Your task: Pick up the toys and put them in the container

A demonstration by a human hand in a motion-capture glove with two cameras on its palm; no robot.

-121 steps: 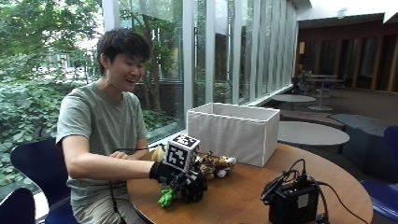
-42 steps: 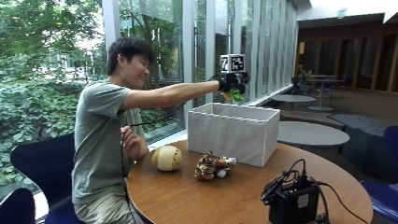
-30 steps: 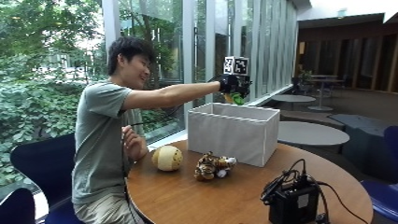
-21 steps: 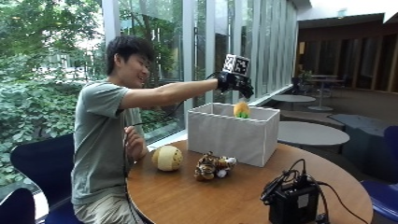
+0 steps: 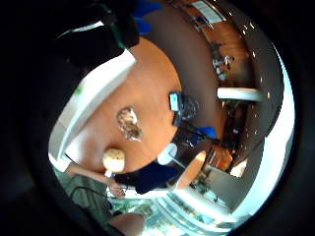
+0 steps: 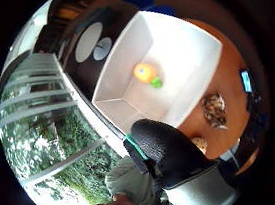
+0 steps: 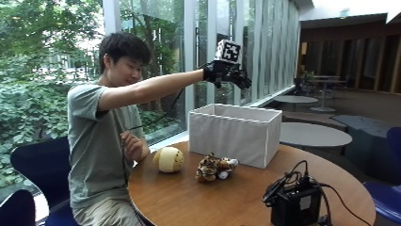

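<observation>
The gloved right hand (image 7: 227, 74) was held high above the white container (image 7: 235, 134), arm outstretched. Half a second earlier an orange and green toy (image 6: 146, 74) was dropping below the hand at the container's rim; now it lay on the container floor, as the thumb-side palm view showed, with nothing else visible beside it. The hand's height above the box had barely altered over that interval.

The fingers (image 7: 241, 81) were spread and drooping downward, apart from one another, holding nothing and touching nothing.

In my judgement one toy is therefore delivered and the task is only partly complete. Two toys remained on the round desk (image 7: 206, 197): a cream ball-shaped toy (image 7: 168, 159) nearest the person, and a striped tiger toy (image 7: 213, 168) lying just beside the container's front wall, near the ball but apart from it. A black device with cables (image 7: 294, 200) sat well apart at the desk's near edge. The bare hand (image 7: 134, 146) was held against the person's chest, idle.
</observation>
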